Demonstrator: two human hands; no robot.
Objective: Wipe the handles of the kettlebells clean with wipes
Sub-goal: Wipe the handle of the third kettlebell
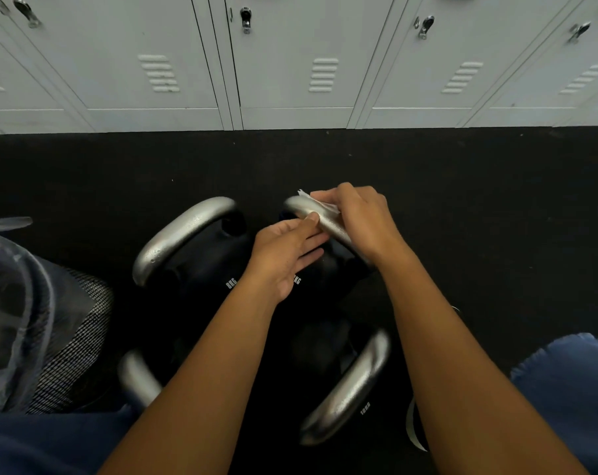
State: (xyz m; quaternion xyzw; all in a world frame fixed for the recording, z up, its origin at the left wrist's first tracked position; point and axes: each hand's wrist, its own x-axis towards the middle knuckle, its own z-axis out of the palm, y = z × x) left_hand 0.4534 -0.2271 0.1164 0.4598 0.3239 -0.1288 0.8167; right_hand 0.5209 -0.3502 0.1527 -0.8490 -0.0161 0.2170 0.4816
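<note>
While left hand (288, 248) steadies, right hand (357, 214) presses wipe (319, 202) onto handle (321, 219).

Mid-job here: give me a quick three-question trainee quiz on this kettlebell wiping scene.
1. True or false: the right hand holds a crumpled white wipe on the far-right black kettlebell's silver metal handle.
2. How many silver handles show? A two, B four, C six.
3. The left hand touches that same handle with its ____.

Key: 1 true; 2 B; 3 thumb.
</note>
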